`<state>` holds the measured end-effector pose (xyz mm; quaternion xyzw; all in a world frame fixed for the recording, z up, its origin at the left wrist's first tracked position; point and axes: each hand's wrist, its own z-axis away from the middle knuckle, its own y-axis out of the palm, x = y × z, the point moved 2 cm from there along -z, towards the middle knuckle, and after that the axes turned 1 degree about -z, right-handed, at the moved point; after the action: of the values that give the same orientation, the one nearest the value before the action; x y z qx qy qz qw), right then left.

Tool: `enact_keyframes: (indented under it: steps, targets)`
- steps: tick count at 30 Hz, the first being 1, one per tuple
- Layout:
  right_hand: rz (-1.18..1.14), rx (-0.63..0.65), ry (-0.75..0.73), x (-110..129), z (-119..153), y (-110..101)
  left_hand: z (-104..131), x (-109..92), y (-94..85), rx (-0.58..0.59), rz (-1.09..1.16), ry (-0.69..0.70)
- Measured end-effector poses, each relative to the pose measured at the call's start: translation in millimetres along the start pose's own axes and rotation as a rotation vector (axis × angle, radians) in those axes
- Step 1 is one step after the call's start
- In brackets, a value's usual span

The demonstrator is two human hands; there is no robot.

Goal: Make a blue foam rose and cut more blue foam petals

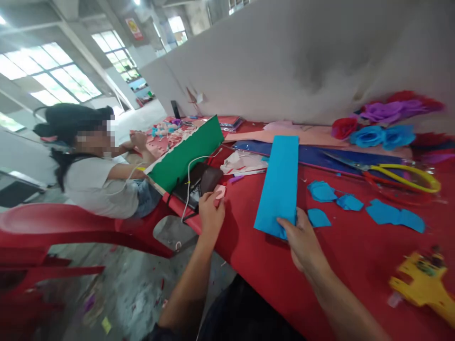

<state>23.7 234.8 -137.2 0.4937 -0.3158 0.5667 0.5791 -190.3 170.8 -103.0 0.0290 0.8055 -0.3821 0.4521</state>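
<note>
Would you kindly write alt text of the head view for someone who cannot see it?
A person's right hand holds a long blue paper strip over a red table, while the left hand holds a small pink piece. Blue scraps, scissors and paper flowers are on the right; a co-worker sits at left.
</note>
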Motion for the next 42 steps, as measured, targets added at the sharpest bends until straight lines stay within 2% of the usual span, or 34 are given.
enact_keyframes:
  steps: [1,3,5,7,12,15,18,22,28,30,32,34,38,40,42]
  targets:
    - [0.013,0.005,-0.005,-0.4,0.5,0.0,-3.8,7.0,-5.2,-0.009,-0.040,-0.001]
    - [0.024,0.009,-0.008,-0.7,1.3,-0.3,-11.0,14.5,-9.3,0.048,-0.088,-0.010]
    - [0.022,0.015,0.001,0.4,1.9,-0.4,-15.1,15.9,-8.4,0.127,-0.117,-0.036]
    - [0.007,0.015,0.018,2.4,2.5,-0.2,-15.5,15.0,-7.1,0.159,-0.140,-0.064]
    - [-0.020,0.023,0.030,3.9,3.5,0.8,-13.6,15.2,-14.2,0.060,-0.135,-0.072]
    - [-0.015,0.007,0.039,1.7,3.1,0.7,-20.9,16.8,-23.3,-0.030,-0.073,-0.050]
    - [-0.012,0.004,0.037,1.4,3.2,1.0,-33.2,20.1,-27.9,-0.028,-0.010,-0.081]
    - [-0.002,-0.012,0.038,3.4,4.5,1.3,-44.5,24.7,-26.2,0.040,0.149,-0.224]
    - [0.007,0.002,0.030,3.3,5.0,1.4,-44.8,18.2,-29.5,0.015,0.553,-0.406]
    - [0.000,0.003,0.022,3.1,5.3,1.6,-39.1,10.7,-28.1,0.014,0.677,-0.433]
    - [-0.016,0.003,0.024,3.3,6.1,2.3,-27.0,0.2,-21.5,0.067,0.757,-0.449]
    - [-0.060,0.013,0.037,4.2,7.3,3.6,-7.5,-12.1,-10.7,0.164,0.822,-0.486]
    - [-0.226,0.041,0.101,9.5,11.1,8.1,42.0,-34.2,12.4,0.369,0.927,-0.668]
    - [-0.306,0.055,0.137,13.2,13.3,10.7,63.1,-42.9,20.7,0.383,0.958,-0.733]
    - [-0.376,0.073,0.157,16.4,15.0,12.9,77.8,-50.3,27.0,0.326,0.979,-0.739]
